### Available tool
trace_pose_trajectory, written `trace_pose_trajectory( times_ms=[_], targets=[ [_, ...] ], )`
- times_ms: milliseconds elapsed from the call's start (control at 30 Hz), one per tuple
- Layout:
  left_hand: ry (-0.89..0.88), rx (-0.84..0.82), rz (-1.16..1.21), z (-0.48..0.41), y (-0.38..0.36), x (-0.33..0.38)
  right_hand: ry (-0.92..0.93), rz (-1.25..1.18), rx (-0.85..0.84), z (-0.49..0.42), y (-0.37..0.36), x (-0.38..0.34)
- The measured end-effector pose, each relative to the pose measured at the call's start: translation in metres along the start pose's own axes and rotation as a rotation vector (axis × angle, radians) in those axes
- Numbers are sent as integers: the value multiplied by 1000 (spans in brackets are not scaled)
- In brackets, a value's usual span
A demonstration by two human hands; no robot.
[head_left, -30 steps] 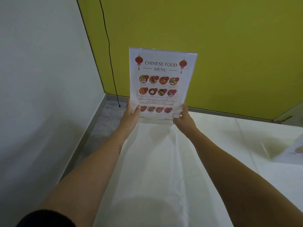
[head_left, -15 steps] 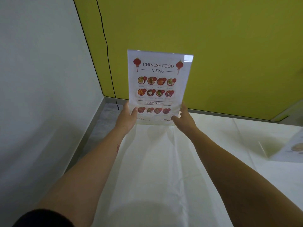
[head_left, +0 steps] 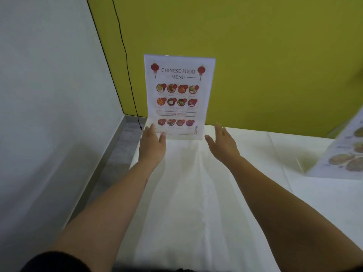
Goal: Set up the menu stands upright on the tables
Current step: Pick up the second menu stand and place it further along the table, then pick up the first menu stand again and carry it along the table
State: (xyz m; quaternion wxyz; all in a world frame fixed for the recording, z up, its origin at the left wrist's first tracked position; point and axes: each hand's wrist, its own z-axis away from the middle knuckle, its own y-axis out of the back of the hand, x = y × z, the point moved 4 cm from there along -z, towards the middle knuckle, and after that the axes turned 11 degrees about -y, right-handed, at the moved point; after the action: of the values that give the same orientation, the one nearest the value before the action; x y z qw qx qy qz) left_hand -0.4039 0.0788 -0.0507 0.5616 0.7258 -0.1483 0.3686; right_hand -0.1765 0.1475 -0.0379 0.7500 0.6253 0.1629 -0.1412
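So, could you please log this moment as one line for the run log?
menu stand: upright on white table | left hand: open, at its edge | right hand: open, clear

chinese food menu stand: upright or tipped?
Upright. The menu stand stands on the table, with neither open hand gripping it.

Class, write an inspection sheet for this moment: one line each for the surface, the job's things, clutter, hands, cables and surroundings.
Surface: table under a creased white cloth.
Job's things: menu stand upright at the table's far edge; second menu at the right edge, blurred and tilted.
Clutter: nothing seen.
Hands: left hand open at the stand's lower left corner, contact unclear; right hand open, apart from the stand.
Cables: black cable hanging down the wall, its end near the floor.
Surroundings: yellow-green wall behind, white wall on the left.
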Motion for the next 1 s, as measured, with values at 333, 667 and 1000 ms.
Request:
trace_pose_trajectory(
  times_ms=[333,667,1000],
  targets=[
    [-190,-284,-230,77,-83,102,-12,162,65,66,50,124],
    [-355,-456,-296,172,-177,225,-185,139,123,140,112,276],
    [-382,-521,-289,234,-245,294,-277,123,141,183,139,384]
  ],
)
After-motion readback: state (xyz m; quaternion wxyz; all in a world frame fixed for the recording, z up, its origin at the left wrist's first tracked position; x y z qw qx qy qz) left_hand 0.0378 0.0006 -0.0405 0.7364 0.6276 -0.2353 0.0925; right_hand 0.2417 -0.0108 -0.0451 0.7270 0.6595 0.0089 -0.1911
